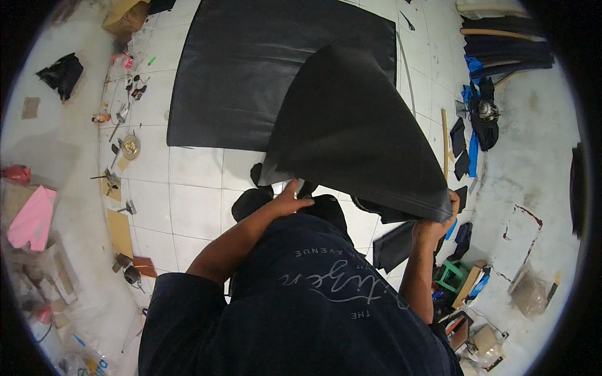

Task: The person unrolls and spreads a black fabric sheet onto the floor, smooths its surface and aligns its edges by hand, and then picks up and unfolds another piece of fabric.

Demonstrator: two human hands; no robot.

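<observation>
A large black leather-like sheet (232, 81) lies on the tiled floor ahead of me. Over its right part rises a black piece of similar material (357, 125), its near edge lifted toward my body; whether it is separate or folded from the sheet I cannot tell. My right hand (444, 213) is closed round its near right corner. Beside its near left corner is my left hand (290, 200), thumb and fingers apart, fingertips close to the edge. Below the raised piece, more black material (395, 244) shows near my right arm.
Scissors (407, 21) lie at the far right. Black offcuts (459, 138) and a long wooden stick (445, 144) rest along the right wall, with a green stool (451, 276) nearer. Small tools and a round dish (130, 147) line the left wall. Fabric rolls (508, 47) stand far right.
</observation>
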